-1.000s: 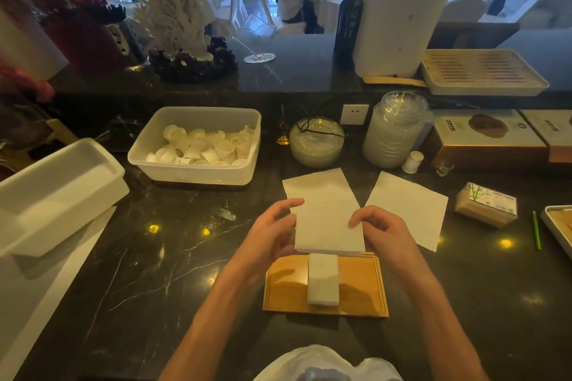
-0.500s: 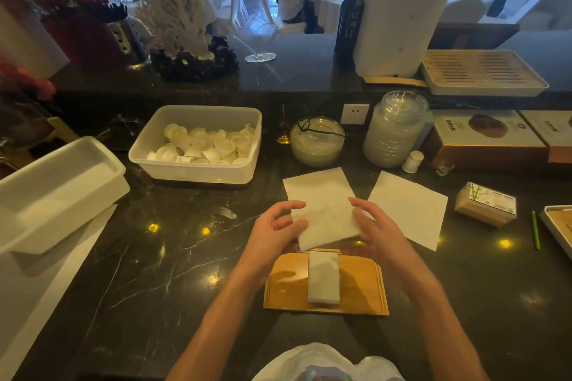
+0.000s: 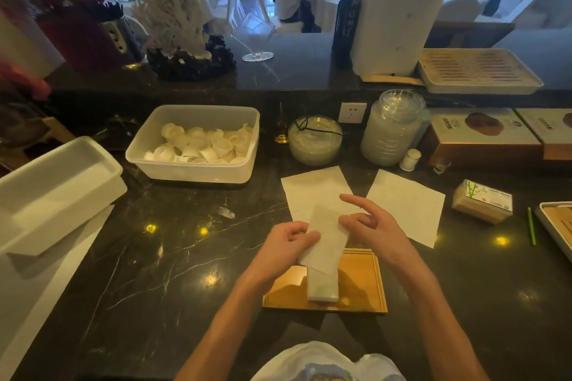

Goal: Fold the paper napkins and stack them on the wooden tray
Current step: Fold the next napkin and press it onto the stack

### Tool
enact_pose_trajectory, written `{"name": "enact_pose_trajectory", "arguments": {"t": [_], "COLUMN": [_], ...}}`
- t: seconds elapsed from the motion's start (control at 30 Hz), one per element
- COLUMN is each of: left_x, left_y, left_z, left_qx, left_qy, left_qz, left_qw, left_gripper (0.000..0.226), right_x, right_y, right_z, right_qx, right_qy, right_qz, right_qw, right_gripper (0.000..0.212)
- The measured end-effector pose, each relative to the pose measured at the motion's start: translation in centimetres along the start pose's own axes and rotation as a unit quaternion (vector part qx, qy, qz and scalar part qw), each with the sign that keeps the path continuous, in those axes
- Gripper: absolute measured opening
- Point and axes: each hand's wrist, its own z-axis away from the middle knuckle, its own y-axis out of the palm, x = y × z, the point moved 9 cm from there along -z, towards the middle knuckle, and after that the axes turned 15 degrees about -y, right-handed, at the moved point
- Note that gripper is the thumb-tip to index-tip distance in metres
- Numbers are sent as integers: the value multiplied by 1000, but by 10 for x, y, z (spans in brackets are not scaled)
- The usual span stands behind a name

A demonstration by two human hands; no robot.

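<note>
A folded white napkin, now a narrow strip, is held tilted above the wooden tray. My left hand grips its left edge. My right hand pinches its right edge with thumb and middle fingers, the index finger pointing away. A folded napkin stack lies on the tray, partly hidden by the held strip. Two flat napkins lie on the dark counter beyond: one behind my hands, another to the right.
A plastic tub of small white cups stands at the back left, a white lidded bin at far left. A glass bowl, a jar, cardboard boxes, a small packet and a green pen line the back and right.
The napkin went from a half-folded sheet lying flat to a narrower strip lifted and tilted between both hands. My hands moved closer together above the tray.
</note>
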Motion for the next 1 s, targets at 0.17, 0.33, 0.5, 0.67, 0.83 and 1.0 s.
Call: {"name": "enact_pose_trajectory", "arguments": {"t": [0.17,0.33,0.5,0.67,0.83,1.0], "left_x": [6,14,21,35,64,102], "left_y": [-3,-1,2,-1,-3,3], "left_z": [-5,-6,-13,-22,-31,-41], "left_qx": [-23,-19,-13,-36,-59,-89], "left_qy": [-3,-20,-32,-36,-53,-99], "left_qz": [58,74,48,11,-12,-42], "left_qw": [998,997,998,999,997,990], "left_gripper": [13,21,18,8,3,12], "right_x": [-21,-35,-45,-63,-92,-125], "right_y": [9,3,1,4,17,22], "right_z": [7,10,10,15,35,51], "right_qx": [37,21,-5,-12,31,34], "right_qy": [52,65,70,86,118,152], "right_qz": [-23,-9,-2,26,21,20], "right_qw": [998,998,998,996,992,988], "right_gripper": [12,8,13,12,20,38]}}
